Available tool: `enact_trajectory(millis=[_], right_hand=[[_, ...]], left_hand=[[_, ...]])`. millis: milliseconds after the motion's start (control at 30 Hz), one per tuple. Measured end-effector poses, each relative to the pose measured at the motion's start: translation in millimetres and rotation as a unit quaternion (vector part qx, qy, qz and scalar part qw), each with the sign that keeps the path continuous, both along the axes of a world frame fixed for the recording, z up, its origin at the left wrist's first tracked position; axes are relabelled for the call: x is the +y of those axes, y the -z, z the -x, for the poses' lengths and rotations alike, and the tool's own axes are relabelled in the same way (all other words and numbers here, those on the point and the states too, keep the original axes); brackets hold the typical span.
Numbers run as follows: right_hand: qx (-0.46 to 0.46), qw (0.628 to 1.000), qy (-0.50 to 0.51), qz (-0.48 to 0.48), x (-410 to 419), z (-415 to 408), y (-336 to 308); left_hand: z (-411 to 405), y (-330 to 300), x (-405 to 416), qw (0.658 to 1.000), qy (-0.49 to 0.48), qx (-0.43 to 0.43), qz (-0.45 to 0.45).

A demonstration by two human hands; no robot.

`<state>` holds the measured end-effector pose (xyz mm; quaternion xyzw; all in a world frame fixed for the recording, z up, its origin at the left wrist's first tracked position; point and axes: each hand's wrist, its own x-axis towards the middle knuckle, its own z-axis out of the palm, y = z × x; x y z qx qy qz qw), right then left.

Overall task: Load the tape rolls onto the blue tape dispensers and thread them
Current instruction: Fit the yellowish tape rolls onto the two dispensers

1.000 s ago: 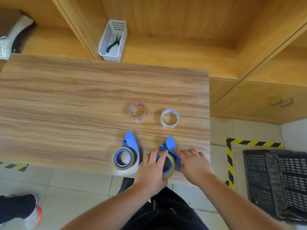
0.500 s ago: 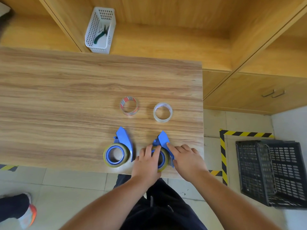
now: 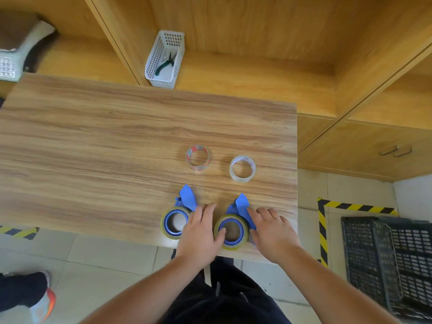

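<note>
At the near edge of the table, the left hand lies flat with fingers loosely spread between two blue dispensers, its thumb on the right dispenser's tape roll. The right hand rests open beside the right dispenser. The left dispenser carries its own roll; farther off lie two clear rolls, one red-printed, one plain.

Both bare forearms reach forward over the near edge of the surface; left hand lies palm-down with fingers extended and loosely together, right hand palm-down just beside it, fingers slightly spread, neither closed.
</note>
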<state>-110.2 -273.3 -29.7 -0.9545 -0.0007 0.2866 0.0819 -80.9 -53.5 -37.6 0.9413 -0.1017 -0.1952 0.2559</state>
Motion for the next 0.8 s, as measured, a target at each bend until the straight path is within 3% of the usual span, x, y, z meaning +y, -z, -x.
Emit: enact_trajectory(millis=[133, 267, 433, 633, 800], right_hand=[[-0.017, 1.0, 0.011, -0.015, 24.0, -12.1, -10.6], [0.004, 0.999, 0.008, -0.046, 64.5, -28.9, -12.3], [0.047, 0.993, 0.044, -0.104, 122.5, -45.4, -3.7], [0.103, 0.949, 0.237, -0.18, 161.7, -66.1, 7.3], [0.143, 0.922, 0.306, -0.19, 169.6, -70.1, 13.2]], left_hand=[[-21.7, 1.9, 52.5, 0.992, -0.125, 0.004, -0.015], [-38.7, 9.8, 97.0, 0.981, -0.178, 0.062, -0.035], [-53.1, 25.2, 120.6, 0.977, -0.141, 0.151, -0.045], [-62.7, 37.4, 121.9, 0.973, -0.106, 0.2, -0.044], [-64.3, 45.1, 121.3, 0.973, -0.094, 0.204, -0.049]])
